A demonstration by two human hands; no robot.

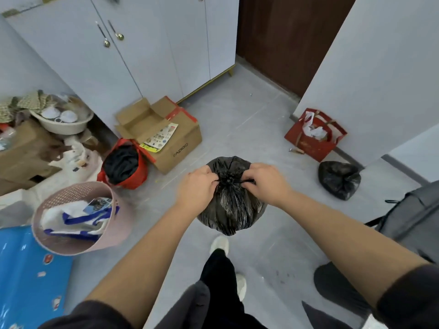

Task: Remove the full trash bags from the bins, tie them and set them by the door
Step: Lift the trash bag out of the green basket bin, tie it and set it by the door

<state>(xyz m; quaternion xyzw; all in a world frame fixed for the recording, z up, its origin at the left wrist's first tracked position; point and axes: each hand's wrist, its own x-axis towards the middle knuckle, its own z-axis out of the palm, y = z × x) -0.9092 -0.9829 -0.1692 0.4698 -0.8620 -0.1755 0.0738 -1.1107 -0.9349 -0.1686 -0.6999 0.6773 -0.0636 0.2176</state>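
Both hands are pinching plastic at the knot: left hand [196,186], right hand [266,181], each gripping one twisted end atop the black trash bag [231,207], hanging above floor [237,115]. Second tied bag [338,179] is lying near the brown door [285,39].

Blue mat [28,276] cut by left edge; grey backpack [413,217] by right.

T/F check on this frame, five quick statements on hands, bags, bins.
1. Both hands pinch the neck of the black trash bag. True: left hand, right hand.
2. The pink basket is empty. False: it holds white and blue items.
3. A second black bag lies on the floor near the red paper bag. True.
4. The cardboard box is taped shut. False: its flaps are open.
5. The brown door stands open. False: it looks closed.
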